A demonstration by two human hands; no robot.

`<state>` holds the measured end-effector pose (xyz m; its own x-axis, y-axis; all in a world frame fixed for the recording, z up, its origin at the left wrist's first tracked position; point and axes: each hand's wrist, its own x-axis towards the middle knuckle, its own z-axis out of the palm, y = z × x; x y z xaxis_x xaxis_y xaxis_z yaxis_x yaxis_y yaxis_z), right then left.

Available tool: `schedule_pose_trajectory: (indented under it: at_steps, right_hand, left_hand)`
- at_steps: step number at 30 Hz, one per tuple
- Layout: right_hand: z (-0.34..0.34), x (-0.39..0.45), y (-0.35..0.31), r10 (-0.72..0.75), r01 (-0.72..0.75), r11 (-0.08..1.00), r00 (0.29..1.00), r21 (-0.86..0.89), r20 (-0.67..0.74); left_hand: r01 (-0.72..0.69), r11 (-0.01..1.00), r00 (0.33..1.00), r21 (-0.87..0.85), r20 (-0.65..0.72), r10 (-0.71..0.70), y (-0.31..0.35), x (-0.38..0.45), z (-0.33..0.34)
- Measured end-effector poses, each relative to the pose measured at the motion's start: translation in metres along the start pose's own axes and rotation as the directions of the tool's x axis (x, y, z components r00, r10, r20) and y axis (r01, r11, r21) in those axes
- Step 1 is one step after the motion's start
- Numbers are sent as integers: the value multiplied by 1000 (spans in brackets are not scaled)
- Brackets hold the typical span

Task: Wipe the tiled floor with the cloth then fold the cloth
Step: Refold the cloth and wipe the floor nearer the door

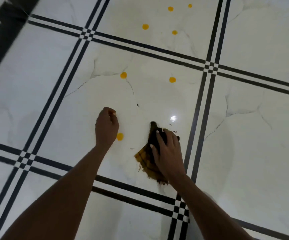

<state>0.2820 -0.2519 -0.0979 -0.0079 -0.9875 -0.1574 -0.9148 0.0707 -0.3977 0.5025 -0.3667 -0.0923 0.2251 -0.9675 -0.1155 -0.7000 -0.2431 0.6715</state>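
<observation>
Right hand (168, 154), fingers spread, presses the cloth (144, 161) flat on the floor (157, 99). The nearest yellow spot (120, 136) lies to its left, just beside the curled, empty left hand (106, 127).

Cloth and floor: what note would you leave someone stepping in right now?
Left hand: fingers curled, holding nothing visible.
Right hand: spread flat, pressing the cloth on the floor.
Cloth: yellow checked, bunched, under that hand.
Done: wiping under way; cloth not yet folded.
Left: wipe the yellow spots, one beside the left hand, others farther ahead; then fold.
</observation>
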Motion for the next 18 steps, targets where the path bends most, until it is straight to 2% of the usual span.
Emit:
schedule_pose_trajectory:
  at_steps: [3,7,9,14,16,18]
  right_hand:
    - [17,7,0,-63,61,997,997,-45,-38]
    - [14,5,11,42,-58,994,985,-89,-170]
    - [7,2,17,98,-111,992,981,-67,-170]
    - [-5,-4,23,214,-221,955,975,200,56]
    - [-9,3,23,281,-286,907,958,308,62]
    - [-12,12,23,329,-313,879,944,361,16]
  left_hand:
    - [-92,995,993,27,-66,93,-7,20,5]
    - [-274,957,950,97,-124,285,-3,20,9]
    - [-353,932,933,90,-44,357,5,2,13]
    - [-460,886,851,59,314,421,21,-59,33]
    - [-447,892,846,68,357,397,26,-79,43]
    - [-388,918,879,79,332,343,28,-91,52]
